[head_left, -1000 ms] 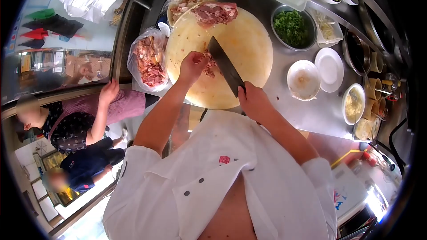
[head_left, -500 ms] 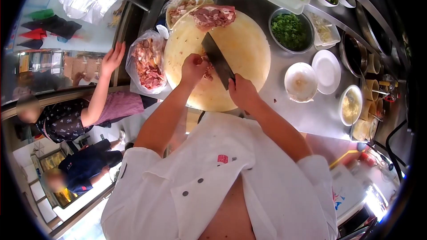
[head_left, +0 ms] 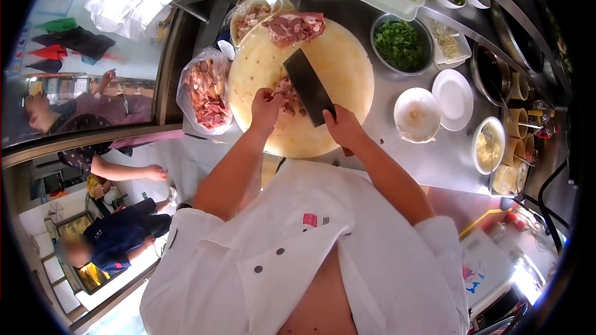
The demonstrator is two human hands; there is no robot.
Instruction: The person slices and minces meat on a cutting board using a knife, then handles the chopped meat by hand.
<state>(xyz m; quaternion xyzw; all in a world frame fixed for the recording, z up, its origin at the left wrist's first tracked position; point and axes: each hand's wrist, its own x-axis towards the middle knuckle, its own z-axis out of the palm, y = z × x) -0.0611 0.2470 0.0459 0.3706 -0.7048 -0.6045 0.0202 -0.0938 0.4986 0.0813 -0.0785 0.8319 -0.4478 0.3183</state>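
A cleaver [head_left: 307,85] is in my right hand [head_left: 343,128], its handle gripped and its broad dark blade tilted over the round chopping block [head_left: 341,65]. Along the blade's left side lie chopped meat pieces [head_left: 289,97]. My left hand [head_left: 266,113] is closed, its fingertips pinching at the left edge of these pieces; the exact bit held is partly hidden. A larger chunk of meat [head_left: 294,28] rests at the block's far edge.
Left of the block sits a plastic bag of meat [head_left: 209,93]; another bagged bowl [head_left: 251,18] stands behind. To the right are a bowl of chopped greens [head_left: 402,43], a white bowl [head_left: 417,115] and a plate [head_left: 453,99]. Two people are at the left, one with an arm [head_left: 131,169] extended.
My left hand has moved slightly down and left, uncovering more chopped meat. The cleaver blade has turned to show its flat side. At the left, the nearer person's arm has lowered.
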